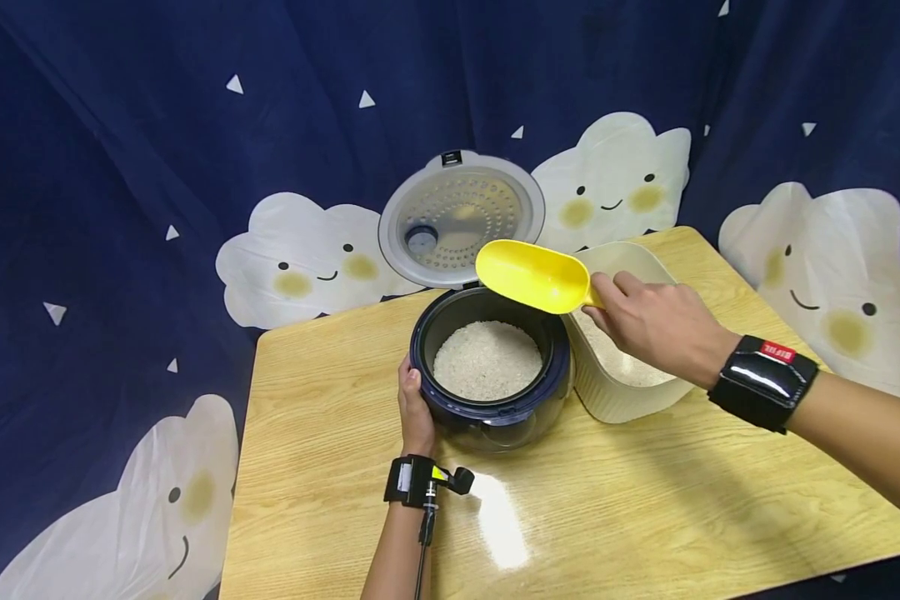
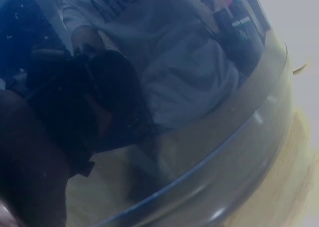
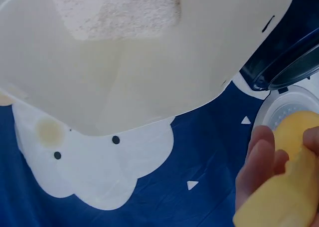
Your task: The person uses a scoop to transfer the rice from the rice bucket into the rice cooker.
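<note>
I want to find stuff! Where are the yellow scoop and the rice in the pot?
yellow scoop (image 1: 532, 275), head view, inside of its bowl.
rice (image 1: 487, 360), head view, middle of the heap.

The table is being viewed from above; the rice cooker and white container are being seen close-up by the wrist views.
</note>
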